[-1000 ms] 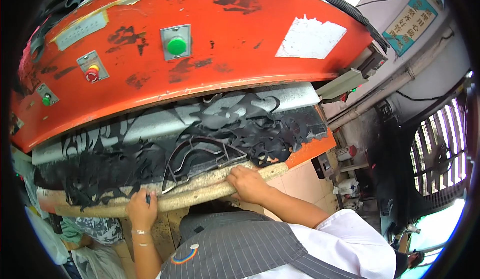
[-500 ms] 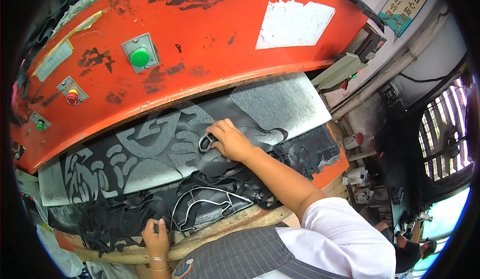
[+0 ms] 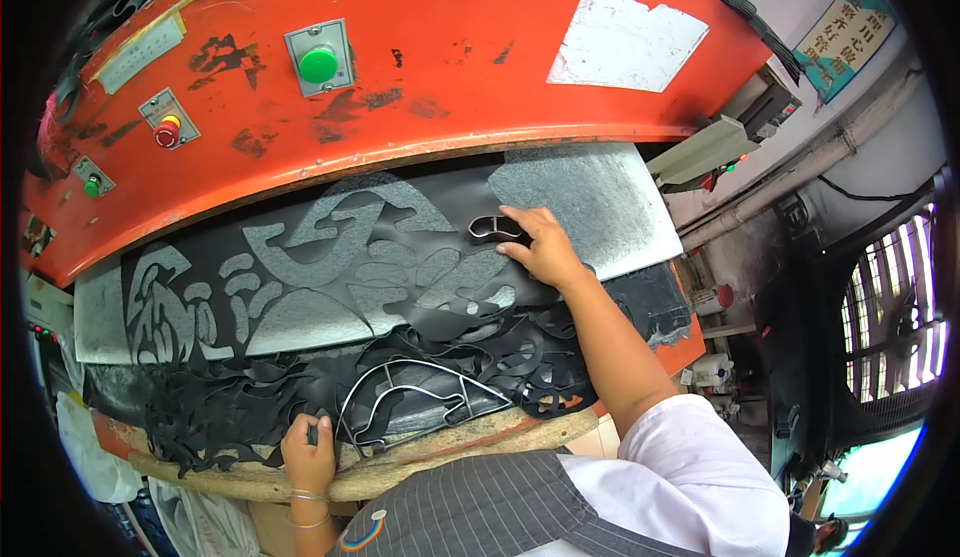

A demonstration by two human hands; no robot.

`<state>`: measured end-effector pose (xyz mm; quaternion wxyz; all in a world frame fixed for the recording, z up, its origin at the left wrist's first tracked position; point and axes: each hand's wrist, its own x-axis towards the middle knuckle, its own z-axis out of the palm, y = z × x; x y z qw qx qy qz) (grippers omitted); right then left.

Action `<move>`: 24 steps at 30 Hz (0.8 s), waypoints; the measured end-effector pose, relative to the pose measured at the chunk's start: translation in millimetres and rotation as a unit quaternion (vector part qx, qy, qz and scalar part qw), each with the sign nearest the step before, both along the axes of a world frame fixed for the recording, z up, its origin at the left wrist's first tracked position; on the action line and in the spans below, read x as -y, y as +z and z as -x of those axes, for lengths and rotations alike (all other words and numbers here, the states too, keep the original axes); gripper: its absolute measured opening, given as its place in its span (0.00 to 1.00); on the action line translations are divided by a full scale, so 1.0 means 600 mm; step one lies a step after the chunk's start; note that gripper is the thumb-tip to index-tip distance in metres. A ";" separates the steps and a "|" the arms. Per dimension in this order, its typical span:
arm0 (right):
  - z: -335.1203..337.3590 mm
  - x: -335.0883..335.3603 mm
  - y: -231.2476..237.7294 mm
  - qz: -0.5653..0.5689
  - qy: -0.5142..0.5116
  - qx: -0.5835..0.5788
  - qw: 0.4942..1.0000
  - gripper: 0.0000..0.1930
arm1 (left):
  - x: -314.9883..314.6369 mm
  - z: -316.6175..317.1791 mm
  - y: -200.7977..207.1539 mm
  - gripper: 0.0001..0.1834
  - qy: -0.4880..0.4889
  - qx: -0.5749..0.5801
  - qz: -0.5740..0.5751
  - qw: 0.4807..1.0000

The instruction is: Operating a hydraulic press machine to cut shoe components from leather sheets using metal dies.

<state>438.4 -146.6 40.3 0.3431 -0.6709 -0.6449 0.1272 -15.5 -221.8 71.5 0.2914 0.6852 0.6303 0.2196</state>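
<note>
My right hand (image 3: 545, 245) pinches a small metal cutting die (image 3: 497, 227) with a thin crossbar, holding it at the right part of a dark leather-like sheet (image 3: 462, 179). The sheet lies on a pale board (image 3: 620, 202), and many curved shapes have been cut out of it. Close to the front edge, my left hand (image 3: 307, 455) is closed around a small dark piece (image 3: 313, 435), mostly hidden by the fingers. A large curved metal cutting die (image 3: 395, 363) rests just right of that hand.
Tangled dark offcuts (image 3: 230, 412) cover the front of the bench. Behind the board rises a red machine beam (image 3: 420, 77) with a green button (image 3: 318, 64) and a red knob (image 3: 167, 132). A worn, pale front edge (image 3: 420, 467) runs along my side.
My right hand has carried the small die rightward across the sheet and turned it. The left hand stays closed near the large die. The head view has shifted slightly.
</note>
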 end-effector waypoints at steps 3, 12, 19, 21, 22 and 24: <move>-0.004 -0.001 -0.005 0.007 -0.009 -0.030 0.999 0.29 | -0.010 -0.001 -0.001 0.15 -0.005 0.012 0.002 1.000; 0.061 0.019 0.067 -0.128 -0.120 0.178 0.968 0.34 | -0.152 0.093 0.050 0.08 0.148 0.369 -0.060 0.916; 0.248 -0.046 0.180 -0.149 -0.009 -0.112 0.982 0.27 | -0.391 0.216 0.099 0.30 0.243 0.156 -0.336 0.896; 0.302 -0.073 0.239 -0.206 0.011 -0.135 0.969 0.24 | -0.431 0.262 0.126 0.32 0.279 0.133 -0.449 0.838; 0.316 -0.089 0.263 -0.185 0.001 -0.156 0.970 0.21 | -0.443 0.268 0.141 0.31 0.274 0.092 -0.477 0.830; 0.357 -0.118 0.277 -0.240 -0.037 -0.095 0.965 0.17 | -0.447 0.374 0.159 0.30 0.201 0.094 -0.379 0.899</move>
